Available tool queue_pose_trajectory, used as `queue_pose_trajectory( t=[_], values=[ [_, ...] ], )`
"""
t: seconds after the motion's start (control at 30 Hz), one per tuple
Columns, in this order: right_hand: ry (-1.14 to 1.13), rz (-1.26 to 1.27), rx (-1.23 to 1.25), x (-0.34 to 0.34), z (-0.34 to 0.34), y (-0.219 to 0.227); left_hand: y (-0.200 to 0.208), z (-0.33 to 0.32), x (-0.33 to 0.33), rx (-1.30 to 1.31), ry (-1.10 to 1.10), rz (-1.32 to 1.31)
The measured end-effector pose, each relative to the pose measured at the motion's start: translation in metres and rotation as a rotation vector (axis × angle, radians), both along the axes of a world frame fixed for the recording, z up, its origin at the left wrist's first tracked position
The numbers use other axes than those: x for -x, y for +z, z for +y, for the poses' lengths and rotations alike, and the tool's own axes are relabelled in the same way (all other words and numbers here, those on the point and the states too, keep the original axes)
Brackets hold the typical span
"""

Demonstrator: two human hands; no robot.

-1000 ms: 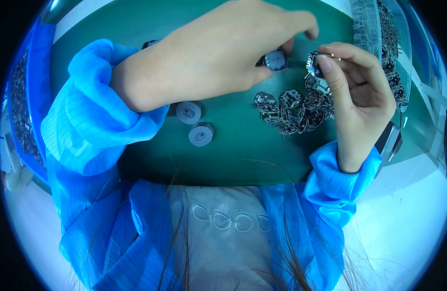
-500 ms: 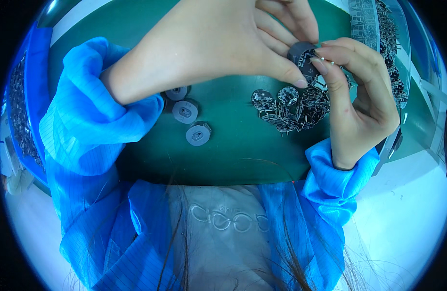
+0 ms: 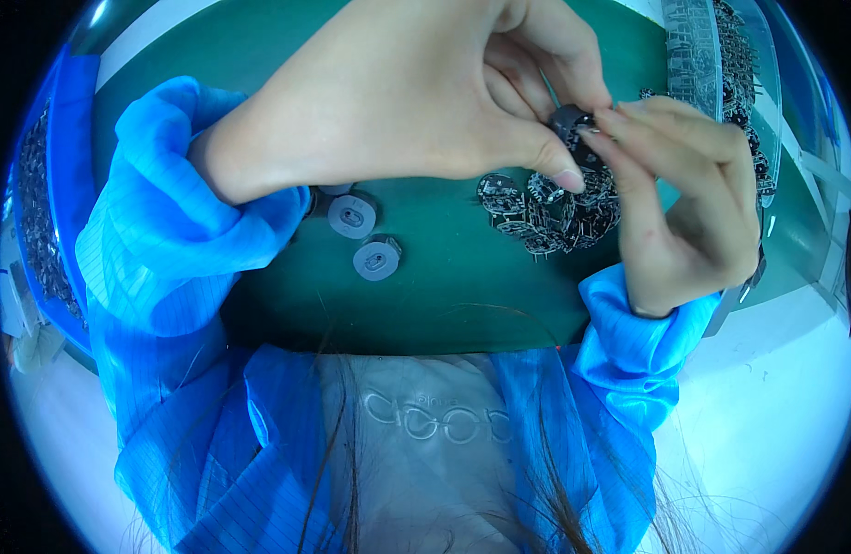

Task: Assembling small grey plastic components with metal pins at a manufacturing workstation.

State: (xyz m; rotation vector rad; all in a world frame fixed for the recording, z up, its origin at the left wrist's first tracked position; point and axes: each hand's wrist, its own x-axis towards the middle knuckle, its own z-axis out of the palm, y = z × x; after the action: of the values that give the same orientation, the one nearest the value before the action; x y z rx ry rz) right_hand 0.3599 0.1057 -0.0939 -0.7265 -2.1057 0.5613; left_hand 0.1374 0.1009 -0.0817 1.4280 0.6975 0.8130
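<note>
My left hand (image 3: 425, 102) reaches across from the left, its thumb and fingers closed around a small round dark grey housing (image 3: 567, 120). At the housing's mouth a dark round circuit board (image 3: 587, 153) shows, partly covered by fingers. My right hand (image 3: 688, 189) pinches at the board's edge with thumb and forefinger; the exact contact is hidden. Right below both hands lies a pile of round circuit boards (image 3: 543, 217) with thin metal pins. Farther left, grey round housings (image 3: 351, 216) rest on the green mat (image 3: 425, 295), some partly behind my left sleeve.
A blue bin (image 3: 70, 166) full of small dark parts stands at the left edge. Along the right side, a clear tray (image 3: 767, 102) holds many more pinned boards. Loose hairs hang across the lower view.
Both hands have shifted slightly down, and the housing has tilted. The right fingertips have drawn in closer over the board, covering the pins that showed before.
</note>
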Motion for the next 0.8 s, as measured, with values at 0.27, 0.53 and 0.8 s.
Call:
queue_pose_trajectory(
  t=[0.27, 0.53, 0.8],
  values=[
    [0.038, 0.067, 0.144, -0.002, -0.001, 0.001, -0.024, -0.002, 0.003, -0.046, 0.088, -0.096],
    [0.100, 0.213, 0.971, 0.004, -0.007, 0.016, -0.027, 0.011, 0.001, -0.973, 0.252, 0.073],
    [0.113, 0.188, 0.934, 0.001, -0.006, 0.004, -0.017, 0.005, -0.003, -1.043, 0.178, 0.339]
  ],
)
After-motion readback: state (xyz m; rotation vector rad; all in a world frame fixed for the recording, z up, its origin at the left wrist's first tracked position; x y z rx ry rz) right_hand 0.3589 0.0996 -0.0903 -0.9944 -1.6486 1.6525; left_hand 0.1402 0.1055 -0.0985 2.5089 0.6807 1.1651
